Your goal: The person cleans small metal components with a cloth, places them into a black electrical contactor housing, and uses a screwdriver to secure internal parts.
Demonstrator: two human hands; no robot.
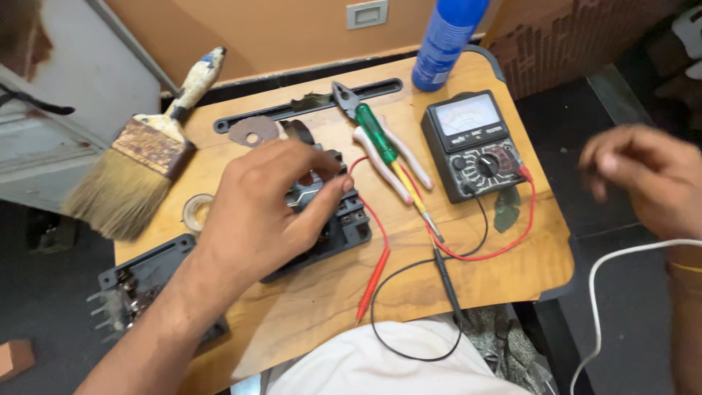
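My left hand point(270, 201) rests on a black plastic electrical part point(340, 230) in the middle of a small wooden table point(504, 274), fingers curled over its top and thumb pressed on its right side. My right hand point(647, 175) hovers off the table's right edge, blurred, fingers loosely bent, holding nothing that I can see. A black analogue multimeter point(475, 143) lies right of the part. Its red probe point(373, 281) and black probe point(446, 281) lie on the wood near me. Between the part and the meter lie a green-handled screwdriver point(380, 139) and white-handled pliers point(406, 172).
A wide paintbrush point(142, 164) lies at the table's left. Another black housing point(142, 281) sits at the near-left corner. A blue spray can point(442, 40) stands at the back. A roll of tape point(196, 211) lies left of my hand. A white cable point(610, 271) hangs at right.
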